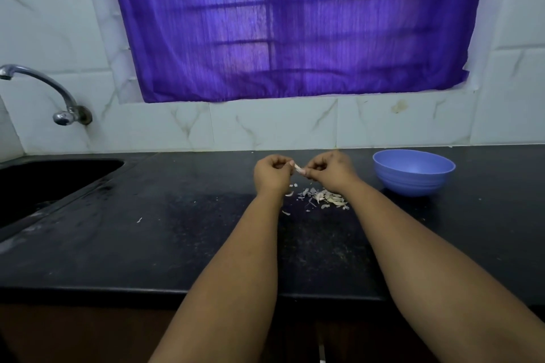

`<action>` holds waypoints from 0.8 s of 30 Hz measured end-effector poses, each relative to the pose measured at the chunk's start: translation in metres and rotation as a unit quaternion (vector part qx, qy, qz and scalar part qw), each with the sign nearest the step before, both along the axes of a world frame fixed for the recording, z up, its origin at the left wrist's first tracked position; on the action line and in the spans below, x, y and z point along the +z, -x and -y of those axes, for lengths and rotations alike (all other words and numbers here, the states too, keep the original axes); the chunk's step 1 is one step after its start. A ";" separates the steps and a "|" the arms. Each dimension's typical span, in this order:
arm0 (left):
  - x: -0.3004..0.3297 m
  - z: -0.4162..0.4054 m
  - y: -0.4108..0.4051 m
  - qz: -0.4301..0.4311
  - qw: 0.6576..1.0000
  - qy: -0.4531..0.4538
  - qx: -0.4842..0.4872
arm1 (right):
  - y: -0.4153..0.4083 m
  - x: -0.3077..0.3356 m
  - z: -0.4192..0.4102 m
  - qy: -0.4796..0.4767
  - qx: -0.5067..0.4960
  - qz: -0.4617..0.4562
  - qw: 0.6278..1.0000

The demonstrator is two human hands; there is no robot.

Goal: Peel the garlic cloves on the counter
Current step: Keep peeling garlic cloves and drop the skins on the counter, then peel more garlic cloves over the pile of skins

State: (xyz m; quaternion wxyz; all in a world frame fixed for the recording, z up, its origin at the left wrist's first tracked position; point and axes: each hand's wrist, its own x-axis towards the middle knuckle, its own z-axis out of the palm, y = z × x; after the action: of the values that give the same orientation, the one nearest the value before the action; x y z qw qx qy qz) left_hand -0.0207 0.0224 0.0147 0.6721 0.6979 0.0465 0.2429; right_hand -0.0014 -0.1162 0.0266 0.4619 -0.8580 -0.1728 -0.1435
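Observation:
A pale garlic clove (pixel 298 168) is held above the black counter (pixel 177 230) between both hands. My left hand (pixel 272 175) pinches one end with curled fingers. My right hand (pixel 331 172) pinches the other end, its fingers curled too. Below the hands lies a small heap of garlic cloves and papery skins (pixel 324 197), with a few loose flakes around it.
A blue plastic bowl (pixel 414 172) stands to the right of my hands. A dark sink (pixel 44 183) sits at the left under a chrome tap (pixel 44 91). A purple curtain (pixel 295 23) hangs over the tiled back wall. The counter's front edge runs below my forearms.

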 end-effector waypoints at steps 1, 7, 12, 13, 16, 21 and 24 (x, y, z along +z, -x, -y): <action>0.000 -0.002 -0.001 0.000 1.000 0.005 0.011 | -0.001 0.000 0.000 0.009 -0.009 0.005 1.000; 0.001 0.001 -0.001 0.001 1.000 0.022 -0.014 | -0.007 0.000 -0.002 -0.068 -0.002 -0.004 0.998; 0.000 0.002 -0.001 0.005 0.999 -0.012 -0.039 | 0.002 -0.001 -0.013 -0.126 0.042 -0.035 0.991; 0.000 0.002 -0.001 0.003 0.999 -0.031 -0.032 | 0.001 -0.001 -0.012 -0.130 0.033 -0.029 0.991; 0.000 0.001 -0.002 0.001 0.997 -0.074 -0.021 | -0.002 -0.001 -0.008 -0.101 0.004 0.003 0.995; 0.000 0.000 -0.002 -0.012 0.992 -0.123 -0.016 | -0.006 -0.004 -0.008 -0.038 -0.030 0.066 0.997; 0.001 -0.003 -0.004 -0.013 0.990 -0.138 0.022 | -0.015 -0.009 -0.007 0.114 -0.047 0.094 0.988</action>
State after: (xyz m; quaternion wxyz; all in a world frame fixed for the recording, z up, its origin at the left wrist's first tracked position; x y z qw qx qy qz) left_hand -0.0170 0.0256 0.0153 0.5632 0.7860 0.0363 0.2523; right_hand 0.0135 -0.1095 0.0172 0.3355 -0.8949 -0.1898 -0.2247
